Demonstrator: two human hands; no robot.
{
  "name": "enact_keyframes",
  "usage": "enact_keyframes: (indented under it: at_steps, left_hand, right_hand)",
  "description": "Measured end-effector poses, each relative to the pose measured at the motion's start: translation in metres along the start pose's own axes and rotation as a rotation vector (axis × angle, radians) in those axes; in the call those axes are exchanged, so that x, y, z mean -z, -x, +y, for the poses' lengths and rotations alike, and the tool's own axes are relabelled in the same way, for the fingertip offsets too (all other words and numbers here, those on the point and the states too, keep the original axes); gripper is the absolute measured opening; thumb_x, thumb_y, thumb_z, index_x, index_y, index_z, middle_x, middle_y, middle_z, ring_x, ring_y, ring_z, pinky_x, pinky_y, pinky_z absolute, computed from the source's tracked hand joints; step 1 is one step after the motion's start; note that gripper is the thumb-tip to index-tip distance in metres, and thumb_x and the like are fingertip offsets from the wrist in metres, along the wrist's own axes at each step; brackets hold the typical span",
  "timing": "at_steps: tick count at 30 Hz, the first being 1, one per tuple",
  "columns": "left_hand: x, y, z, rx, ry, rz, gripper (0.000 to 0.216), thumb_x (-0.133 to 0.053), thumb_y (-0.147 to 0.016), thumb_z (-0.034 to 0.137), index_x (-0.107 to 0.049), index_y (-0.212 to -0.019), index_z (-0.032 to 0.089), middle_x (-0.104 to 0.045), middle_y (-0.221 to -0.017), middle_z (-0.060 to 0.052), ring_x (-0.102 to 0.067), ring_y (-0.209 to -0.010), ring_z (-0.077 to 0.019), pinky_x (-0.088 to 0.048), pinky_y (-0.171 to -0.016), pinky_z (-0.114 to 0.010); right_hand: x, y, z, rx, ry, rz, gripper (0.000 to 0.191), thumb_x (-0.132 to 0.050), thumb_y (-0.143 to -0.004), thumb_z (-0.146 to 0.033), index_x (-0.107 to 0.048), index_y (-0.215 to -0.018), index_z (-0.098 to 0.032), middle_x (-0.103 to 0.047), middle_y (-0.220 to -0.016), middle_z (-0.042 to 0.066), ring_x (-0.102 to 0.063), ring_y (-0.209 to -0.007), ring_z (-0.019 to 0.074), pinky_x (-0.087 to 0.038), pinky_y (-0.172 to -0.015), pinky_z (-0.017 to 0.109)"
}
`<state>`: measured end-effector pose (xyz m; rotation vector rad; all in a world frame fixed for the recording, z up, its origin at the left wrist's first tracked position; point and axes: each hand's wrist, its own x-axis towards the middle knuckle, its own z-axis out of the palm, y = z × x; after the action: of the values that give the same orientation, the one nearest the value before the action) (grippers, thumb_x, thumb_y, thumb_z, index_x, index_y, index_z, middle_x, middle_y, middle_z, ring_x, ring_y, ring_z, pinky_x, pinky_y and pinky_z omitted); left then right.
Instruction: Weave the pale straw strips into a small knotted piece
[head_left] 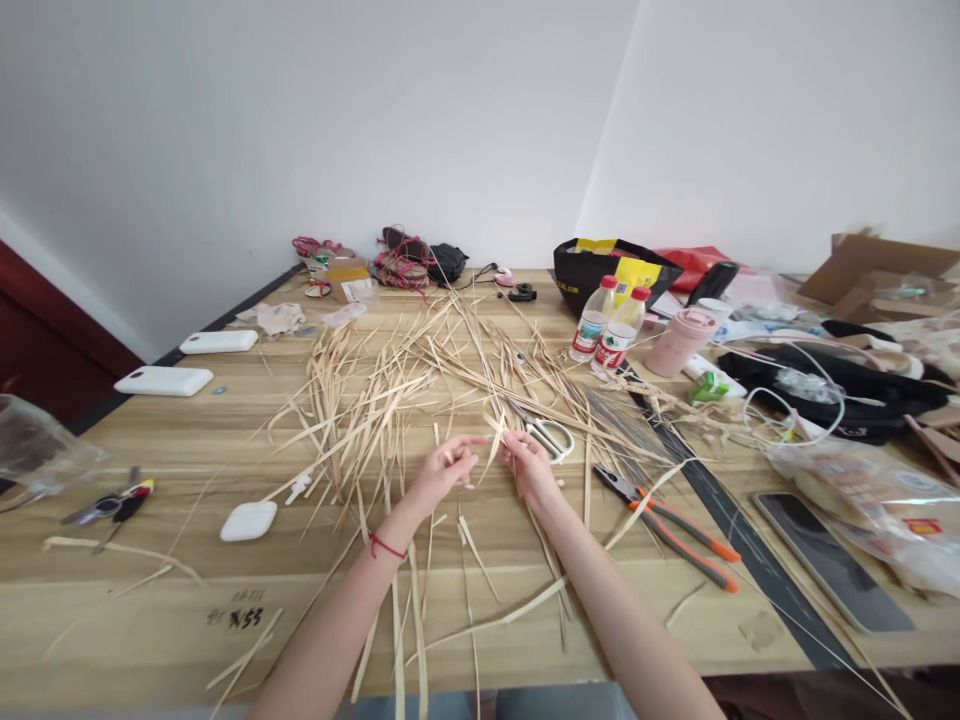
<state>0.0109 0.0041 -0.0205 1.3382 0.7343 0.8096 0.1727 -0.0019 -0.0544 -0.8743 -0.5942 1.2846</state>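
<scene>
Over the middle of the table, my right hand (529,465) pinches a small crossing of pale, flat straw-like strips (493,432). Long thin stalks (474,335) run from this crossing toward the back. My left hand (446,472) is just left of it, index finger stretched toward the strips and the other fingers loosely bent, with nothing visible in its grasp. Whether that fingertip touches the strips I cannot tell. White-handled scissors (553,440) lie right behind my right hand, their blades partly under strips. Orange-and-grey pliers (667,525) rest to the right.
Loose strips (360,390) spread widely across the wooden table. Two bottles (616,335), a pink cup (679,342) and a black-yellow bag (592,268) stand back right. A phone (832,562) lies right. A white earbud case (248,521) and keys (112,505) lie left.
</scene>
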Motion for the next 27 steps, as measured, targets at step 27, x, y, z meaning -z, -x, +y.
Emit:
enact_keyframes:
  at_steps: [27]
  left_hand:
    - [-0.013,0.008,0.0,-0.024,-0.347,-0.099,0.028,-0.059,-0.071,0.034,-0.04,-0.061,0.016,-0.048,-0.066,0.004,-0.047,-0.054,-0.0072,-0.04,-0.052,-0.021]
  right_hand:
    - [-0.003,0.004,-0.004,0.075,0.062,0.003,0.026,-0.074,-0.057,-0.037,-0.061,-0.068,-0.019,-0.053,-0.054,-0.004,-0.044,-0.049,0.0085,-0.036,-0.052,0.024]
